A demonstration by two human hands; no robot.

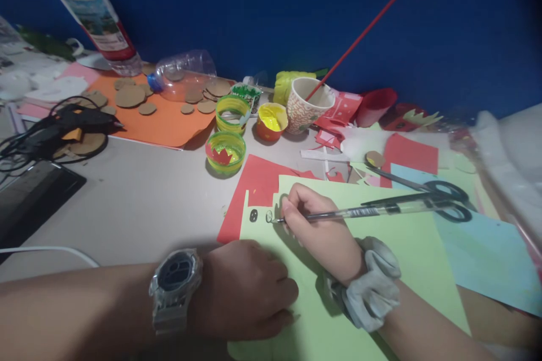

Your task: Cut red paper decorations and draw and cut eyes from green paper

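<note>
My right hand grips a clear-barrelled pen, its tip touching a light green paper near the upper left edge. A filled black oval is drawn there, with an outlined oval beside it at the pen tip. On the paper's lower left rests my left hand, its fingers curled in; I see nothing in them, though the palm side is hidden. A watch is on my left wrist and a grey scrunchie on my right. Red paper sticks out from under the green sheet.
Scissors lie on blue paper at right. Behind stand green-yellow rings, an orange cup and a patterned paper cup holding a red stick. Cardboard discs, bottles and a cabled black tool are at left.
</note>
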